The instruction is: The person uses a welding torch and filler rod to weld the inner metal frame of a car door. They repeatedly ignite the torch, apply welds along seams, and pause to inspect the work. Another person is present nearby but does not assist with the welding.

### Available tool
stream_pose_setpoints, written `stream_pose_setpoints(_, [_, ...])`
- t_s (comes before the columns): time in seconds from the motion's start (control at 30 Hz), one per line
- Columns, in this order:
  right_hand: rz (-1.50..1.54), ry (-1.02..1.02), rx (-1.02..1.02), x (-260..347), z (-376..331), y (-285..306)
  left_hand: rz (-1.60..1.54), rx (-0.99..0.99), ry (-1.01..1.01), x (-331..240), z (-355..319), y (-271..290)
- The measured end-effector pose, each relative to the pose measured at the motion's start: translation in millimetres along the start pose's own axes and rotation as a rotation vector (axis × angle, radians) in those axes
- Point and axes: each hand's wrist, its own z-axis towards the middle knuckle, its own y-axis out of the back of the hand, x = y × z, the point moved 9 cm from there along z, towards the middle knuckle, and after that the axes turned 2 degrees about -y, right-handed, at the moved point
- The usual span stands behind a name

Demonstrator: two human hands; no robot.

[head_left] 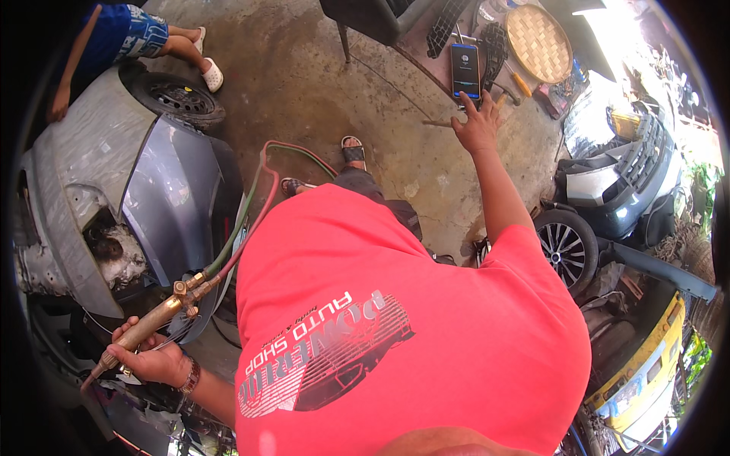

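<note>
My left hand (152, 357) is closed around the brass body of a gas welding torch (163, 313). Its tip points down to the lower left, and a red hose (266, 194) and a green hose (247, 204) run from its valve end toward my feet. A wristwatch (190, 378) is on that wrist. My right arm is stretched out to the upper right. The fingers of my right hand (479, 125) are spread, with fingertips at the lower edge of a smartphone (465, 70) with a lit screen. Whether they press it, I cannot tell.
Close to the torch stand grey car body panels (171, 197) and a wheel (179, 99). A person's hand (59, 102) rests there. Around the phone lie a woven round tray (538, 44) and a hammer (506, 93). A bumper (631, 182) and alloy wheel (566, 251) are at right.
</note>
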Motion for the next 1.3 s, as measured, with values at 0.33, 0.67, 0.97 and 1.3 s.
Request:
stream_pose_setpoints(0.33, [0.034,-0.002,-0.011,-2,3,0,0.015,-0.026,-0.015,-4,-3,-4])
stream_pose_setpoints(0.67, [0.033,0.022,0.022,2,-1,-4,0.014,-0.022,-0.028,-7,-3,-8])
stream_pose_setpoints(0.97, [0.036,0.009,0.016,1,-3,-2,0.01,-0.027,-0.021,-6,-2,-11])
stream_pose_setpoints(1.3, [0.042,0.003,0.01,0,-3,-3,0.016,-0.037,-0.032,-8,-3,-16])
